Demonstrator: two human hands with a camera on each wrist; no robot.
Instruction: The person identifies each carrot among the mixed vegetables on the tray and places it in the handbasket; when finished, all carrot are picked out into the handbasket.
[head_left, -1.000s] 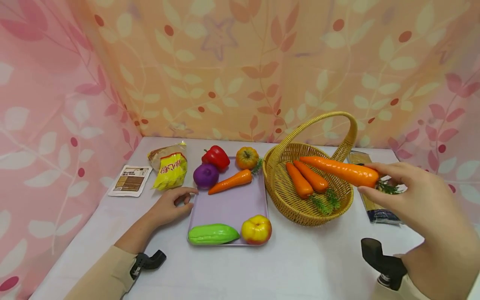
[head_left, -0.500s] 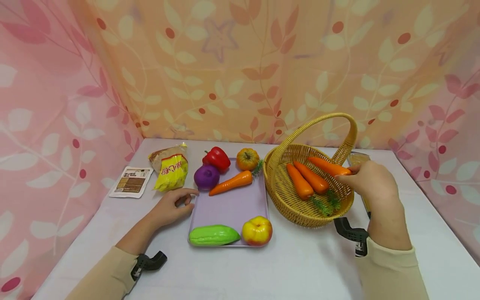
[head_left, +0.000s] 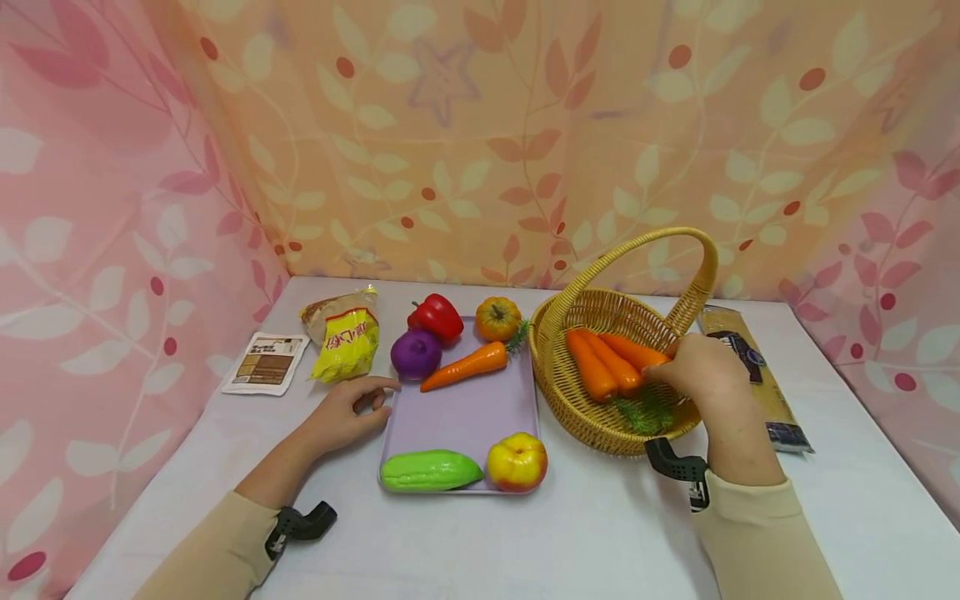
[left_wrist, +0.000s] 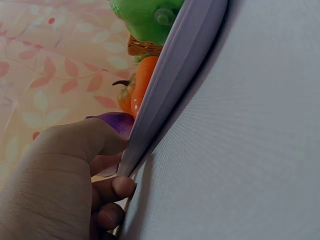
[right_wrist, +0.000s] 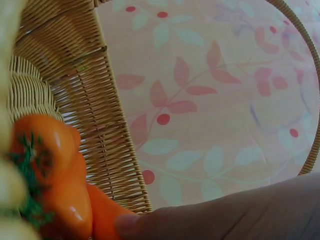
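Observation:
My right hand [head_left: 708,367] reaches over the right rim of the wicker basket [head_left: 573,425] and grips a carrot [head_left: 633,352] by its thick end. That carrot lies beside two other carrots [head_left: 592,367] in the basket, with green tops partly hidden. In the right wrist view, the thumb [right_wrist: 129,223] presses against an orange carrot [right_wrist: 102,212]. My left hand [head_left: 348,417] rests on the table with loosely bent fingers, touching the left edge of the lilac tray [head_left: 457,421]. Its fingertips meet the tray wall [left_wrist: 170,95] in the left wrist view.
On the tray are a carrot [head_left: 468,368], purple onion-like vegetable [head_left: 415,355], red pepper [head_left: 437,318], small pumpkin [head_left: 497,318], green gourd-like vegetable [head_left: 430,471] and yellow-red fruit [head_left: 517,462]. Packets lie left: yellow bag [head_left: 347,342], white pouch [head_left: 266,363]. A long packet [head_left: 761,383] lies right of the basket.
My right hand has carried the carrot left and down into the basket, next to the other two, which have shifted slightly. The left hand has stayed at the tray edge.

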